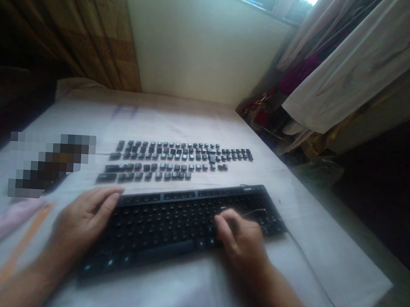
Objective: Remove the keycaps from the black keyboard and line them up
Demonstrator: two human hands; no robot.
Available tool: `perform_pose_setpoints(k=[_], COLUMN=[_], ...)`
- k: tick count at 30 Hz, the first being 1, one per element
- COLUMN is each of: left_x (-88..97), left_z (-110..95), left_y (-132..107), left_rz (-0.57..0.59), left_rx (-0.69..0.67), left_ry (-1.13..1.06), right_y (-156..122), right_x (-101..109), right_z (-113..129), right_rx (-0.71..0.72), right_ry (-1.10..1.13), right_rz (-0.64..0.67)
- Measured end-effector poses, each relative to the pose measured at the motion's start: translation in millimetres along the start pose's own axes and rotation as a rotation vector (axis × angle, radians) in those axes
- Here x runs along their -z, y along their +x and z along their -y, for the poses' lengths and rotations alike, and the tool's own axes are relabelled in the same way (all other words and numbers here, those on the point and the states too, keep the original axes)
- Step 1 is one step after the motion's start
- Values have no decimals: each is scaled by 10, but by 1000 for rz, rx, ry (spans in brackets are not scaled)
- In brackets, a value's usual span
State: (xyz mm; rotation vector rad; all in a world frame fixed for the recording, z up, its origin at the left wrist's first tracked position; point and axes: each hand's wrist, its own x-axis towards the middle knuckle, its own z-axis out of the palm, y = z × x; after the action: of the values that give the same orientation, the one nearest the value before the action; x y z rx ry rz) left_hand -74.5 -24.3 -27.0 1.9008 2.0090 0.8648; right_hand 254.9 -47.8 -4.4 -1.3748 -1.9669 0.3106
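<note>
A black computer keyboard (160, 224) lies at a slant before me, most of its keycaps off and small stems showing; a few caps stay along its bottom row. My left hand (88, 218) grips the keyboard's upper left edge, thumb along its side. Over the right part of the keyboard, my right hand (240, 233) is closed with fingers curled in a pinch. A thin wire-like line (257, 212) shows beside its knuckles; whether the hand holds it I cannot tell. Behind the keyboard, loose black keycaps (170, 156) lie in several rows on the white cloth.
A white cloth (179, 115) covers the surface. The keyboard's cable (314, 271) runs off to the right front. At left are an orange strip (21, 249), pink fabric (9, 223) and a blurred-out dark object (53, 166). Hanging clothes (354, 65) are at right, a curtain (97, 33) at left.
</note>
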Motion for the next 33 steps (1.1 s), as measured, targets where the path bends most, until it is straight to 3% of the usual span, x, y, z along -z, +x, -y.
perform_pose_setpoints(k=[5,11,13,18,22,25,27,29,33], left_x=[-1,-14,-21,41,123,107,56,-3,-67], left_z=[-22,-14,10,-29,-385,-749,-935,-1043,-1090], left_y=[23,21,25,25,-108,-288,-392,-453,-473], left_rz=[3,-14,-28,-134,-205,-40,84,168,227], left_rx=[-11,-50,-77,-270,-474,-593,-568,-521,-413], left_ry=[45,84,97,146,77,-29,-94,-164,-262], right_y=[-39,-34,-24,-36,-38,-16,1,13,18], right_x=[-90,-114,-112,-118,-93,-56,-40,-39,-72], right_z=[-59,-93,-86,-5,147,289,379,461,583], right_rx=[-22,-427,-468,-291,-116,16,121,221,309], right_ry=[88,415,448,441,410,337,258,179,141], right_rz=[-108,-230,-264,-223,-202,-197,-204,-223,-241])
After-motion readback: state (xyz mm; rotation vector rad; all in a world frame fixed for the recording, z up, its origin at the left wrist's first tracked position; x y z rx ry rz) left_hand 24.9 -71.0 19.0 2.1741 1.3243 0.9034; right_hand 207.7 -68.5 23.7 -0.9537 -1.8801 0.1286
